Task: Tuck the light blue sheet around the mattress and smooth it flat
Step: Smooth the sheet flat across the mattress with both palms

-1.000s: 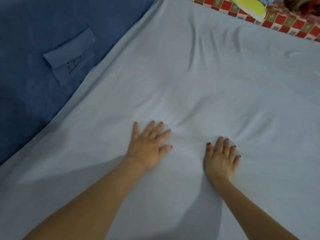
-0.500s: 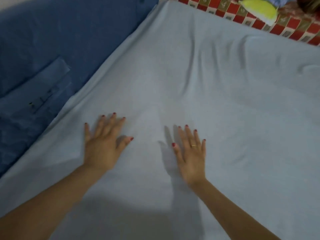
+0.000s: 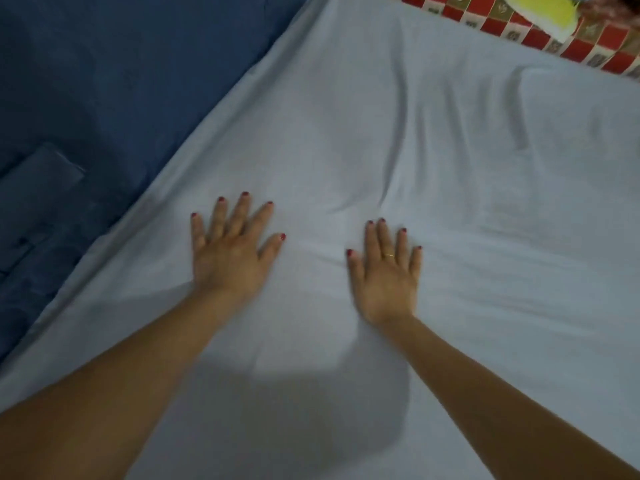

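**Smoothing stage, creases left ahead**

Light blue sheet (image 3: 450,174) spread over the mattress, long folds beyond the fingertips. Left hand (image 3: 230,249) and right hand (image 3: 386,271) flat, fingers spread, palms pressing the cloth. Probably next: sweeping outward toward those folds. Dark blue fabric (image 3: 114,84) alongside, checkered cloth (image 3: 540,39) far off.

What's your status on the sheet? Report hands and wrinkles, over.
Left hand and right hand both flat, pressing the sheet. Wrinkles remain ahead of the fingers. Nothing in the way.
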